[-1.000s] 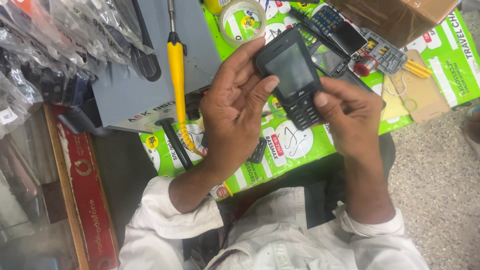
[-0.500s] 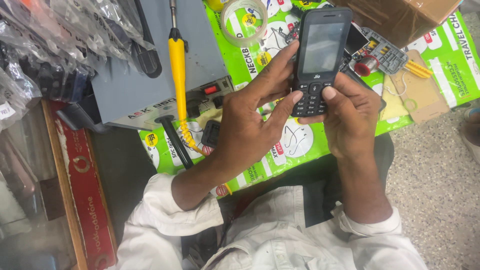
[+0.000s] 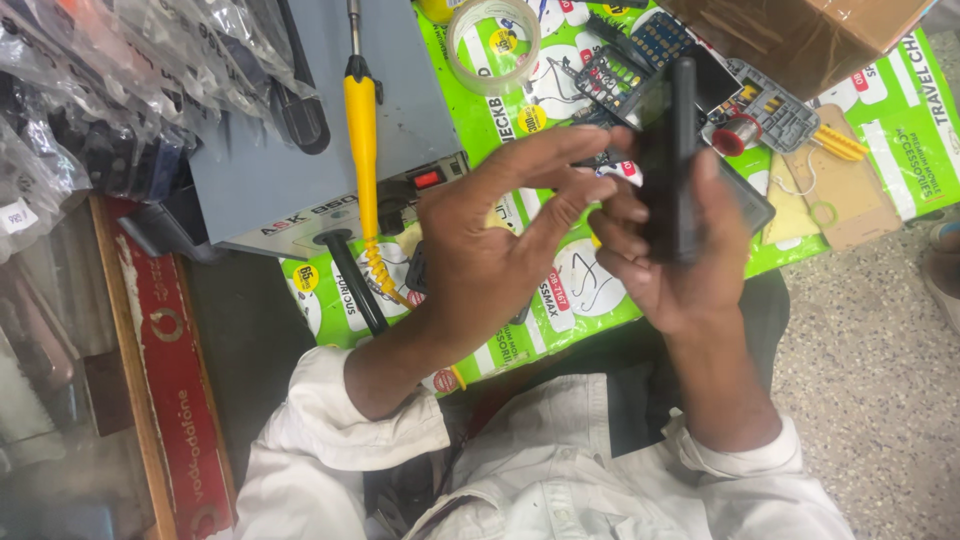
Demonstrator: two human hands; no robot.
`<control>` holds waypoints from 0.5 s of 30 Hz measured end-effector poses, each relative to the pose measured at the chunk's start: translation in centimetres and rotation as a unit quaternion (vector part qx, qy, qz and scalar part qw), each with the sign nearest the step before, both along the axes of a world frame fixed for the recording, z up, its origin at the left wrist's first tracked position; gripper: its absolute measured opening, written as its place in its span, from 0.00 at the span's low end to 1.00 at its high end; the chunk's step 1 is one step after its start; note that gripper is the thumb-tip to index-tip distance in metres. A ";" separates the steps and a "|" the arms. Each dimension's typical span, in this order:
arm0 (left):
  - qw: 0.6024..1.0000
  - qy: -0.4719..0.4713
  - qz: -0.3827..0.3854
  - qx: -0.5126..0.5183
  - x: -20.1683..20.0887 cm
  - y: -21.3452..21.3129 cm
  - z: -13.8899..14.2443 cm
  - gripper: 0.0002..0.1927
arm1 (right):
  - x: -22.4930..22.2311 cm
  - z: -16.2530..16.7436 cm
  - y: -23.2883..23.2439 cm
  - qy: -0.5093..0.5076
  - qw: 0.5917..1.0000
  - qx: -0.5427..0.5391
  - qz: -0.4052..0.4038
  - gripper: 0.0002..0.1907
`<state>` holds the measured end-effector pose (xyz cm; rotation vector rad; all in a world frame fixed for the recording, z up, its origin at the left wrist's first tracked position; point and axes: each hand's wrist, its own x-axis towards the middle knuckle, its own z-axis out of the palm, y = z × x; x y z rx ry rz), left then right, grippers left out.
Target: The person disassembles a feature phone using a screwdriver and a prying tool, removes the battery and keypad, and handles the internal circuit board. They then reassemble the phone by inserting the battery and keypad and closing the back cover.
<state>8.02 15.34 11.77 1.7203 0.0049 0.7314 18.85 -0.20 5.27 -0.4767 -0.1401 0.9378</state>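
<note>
My right hand (image 3: 690, 270) has its fingers (image 3: 625, 240) curled closed around a slim black plastic keypad phone (image 3: 672, 160), held edge-on and upright at upper centre of the frame, so only its narrow side shows. My left hand (image 3: 490, 260) is half open; its fingers (image 3: 560, 150) are spread and reach toward the phone's left edge, though I cannot tell whether they make contact. Below lies the green printed tabletop (image 3: 900, 110). A yellow-handled soldering iron (image 3: 362, 130) rests at upper left.
</note>
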 end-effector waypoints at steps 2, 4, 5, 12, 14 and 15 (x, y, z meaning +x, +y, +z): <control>0.999 -0.020 0.027 0.002 0.0 -0.1 -0.1 0.11 | 0.0 -0.1 0.1 0.071 0.977 0.175 0.094 0.42; 0.999 -0.033 0.043 -0.001 0.0 -0.2 -0.2 0.08 | 0.0 -0.1 0.3 0.102 0.934 0.304 0.157 0.44; 0.998 -0.034 0.050 -0.003 0.0 -0.3 -0.3 0.07 | 0.0 -0.1 0.3 0.102 0.916 0.346 0.173 0.43; 0.997 -0.020 0.061 -0.031 -0.5 -0.3 -0.1 0.07 | -0.1 0.2 0.5 0.070 0.886 0.414 0.197 0.39; 0.997 -0.019 0.062 -0.029 -0.5 -0.4 0.0 0.07 | -0.2 0.4 0.5 0.044 0.904 0.387 0.178 0.36; 0.997 -0.019 0.063 -0.028 -0.5 -0.4 0.0 0.07 | -0.2 0.5 0.5 0.032 0.912 0.374 0.168 0.35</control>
